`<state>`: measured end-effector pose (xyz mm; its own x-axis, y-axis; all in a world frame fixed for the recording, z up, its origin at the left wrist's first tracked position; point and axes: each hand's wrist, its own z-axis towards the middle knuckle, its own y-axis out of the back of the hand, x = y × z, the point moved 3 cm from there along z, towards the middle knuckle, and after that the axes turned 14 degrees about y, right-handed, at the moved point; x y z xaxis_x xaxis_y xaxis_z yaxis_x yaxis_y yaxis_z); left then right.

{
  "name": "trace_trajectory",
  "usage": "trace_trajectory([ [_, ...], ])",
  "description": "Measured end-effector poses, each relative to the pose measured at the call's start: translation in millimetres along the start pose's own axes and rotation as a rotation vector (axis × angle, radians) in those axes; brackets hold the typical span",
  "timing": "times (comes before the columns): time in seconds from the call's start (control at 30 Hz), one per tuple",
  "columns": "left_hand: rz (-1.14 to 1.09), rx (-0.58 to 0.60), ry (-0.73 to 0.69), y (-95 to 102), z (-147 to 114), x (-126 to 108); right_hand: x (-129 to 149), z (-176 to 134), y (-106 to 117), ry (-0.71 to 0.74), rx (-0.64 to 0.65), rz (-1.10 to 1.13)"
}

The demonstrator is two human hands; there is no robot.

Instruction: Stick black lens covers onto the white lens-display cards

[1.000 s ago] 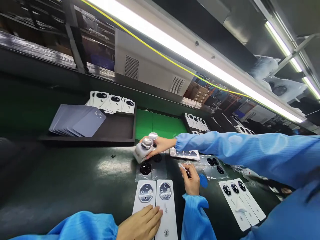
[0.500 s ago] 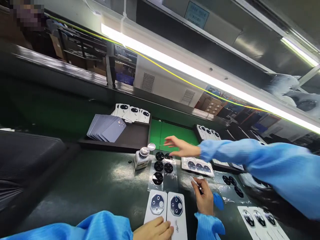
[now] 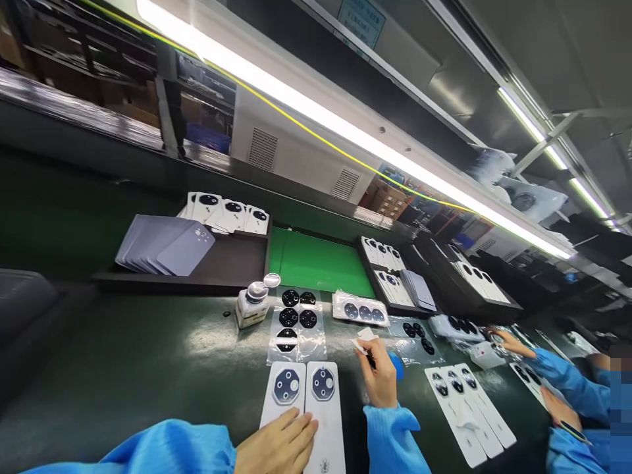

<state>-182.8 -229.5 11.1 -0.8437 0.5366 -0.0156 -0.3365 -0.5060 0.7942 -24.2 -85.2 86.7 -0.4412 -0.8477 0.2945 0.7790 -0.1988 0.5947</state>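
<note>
Two white phone back panels (image 3: 330, 418) lie side by side in front of me, each with a dark octagonal camera plate at its top. My left hand (image 3: 277, 442) rests flat across their lower part, fingers stretched out. To the right of the panels, my right hand (image 3: 380, 374) is closed on a crumpled white wipe (image 3: 366, 336); something dark shows between the fingers, but I cannot make it out. Beyond the panels, several round black camera plates (image 3: 288, 317) lie on clear film. A small pump bottle (image 3: 251, 312) stands to their left, its round lid flipped up.
A black tray (image 3: 241, 258) holds fanned grey and white panels. Behind the plates is a green mat (image 3: 320, 260). Wrapped camera plates (image 3: 360, 309) lie beyond my right hand. At right are three white panels (image 3: 469, 415), a second tray (image 3: 402, 311) and a co-worker's hands (image 3: 513, 343).
The co-worker's arm that reached across over the film has drawn back to the right. My view has shifted to the right. My left hand stays on the panels and my right still holds the wipe.
</note>
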Motion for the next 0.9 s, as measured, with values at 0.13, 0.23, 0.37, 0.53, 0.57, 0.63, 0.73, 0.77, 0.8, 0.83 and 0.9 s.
trace_trajectory([
  [0.13, -0.015, -0.083, 0.029, 6.2, 2.4, 0.9, -0.5, -17.0, -4.8, -0.009, 0.034, -0.001],
  [0.23, -0.023, -0.100, 0.036, 10.9, 7.3, 2.6, -1.9, -26.2, -13.5, -0.042, 0.039, 0.002],
  [0.37, -0.039, -0.138, 0.045, 16.5, 12.1, 3.1, -3.5, -30.2, -19.9, -0.065, 0.061, 0.015],
  [0.53, -0.087, -0.218, 0.088, 24.6, 16.3, 1.6, -7.2, -30.1, -18.6, -0.071, 0.118, 0.042],
  [0.57, -0.092, -0.230, 0.100, 26.5, 17.4, 1.7, -8.3, -30.0, -18.2, -0.067, 0.134, 0.051],
  [0.63, -0.090, -0.239, 0.116, 29.9, 19.7, 1.9, -10.8, -30.0, -18.0, -0.056, 0.166, 0.068],
  [0.73, -0.082, -0.225, 0.119, 33.5, 21.7, 2.0, -13.8, -30.8, -18.6, -0.046, 0.199, 0.087],
  [0.77, -0.079, -0.214, 0.124, 34.3, 22.0, 2.1, -14.5, -31.3, -18.8, -0.046, 0.205, 0.092],
  [0.8, -0.079, -0.201, 0.129, 35.0, 22.3, 2.2, -14.9, -31.7, -19.1, -0.046, 0.211, 0.097],
  [0.83, -0.078, -0.190, 0.133, 35.7, 22.7, 2.2, -15.2, -32.0, -19.3, -0.046, 0.216, 0.103],
  [0.9, -0.076, -0.177, 0.151, 36.5, 23.9, 2.2, -15.2, -32.4, -19.6, -0.046, 0.222, 0.115],
])
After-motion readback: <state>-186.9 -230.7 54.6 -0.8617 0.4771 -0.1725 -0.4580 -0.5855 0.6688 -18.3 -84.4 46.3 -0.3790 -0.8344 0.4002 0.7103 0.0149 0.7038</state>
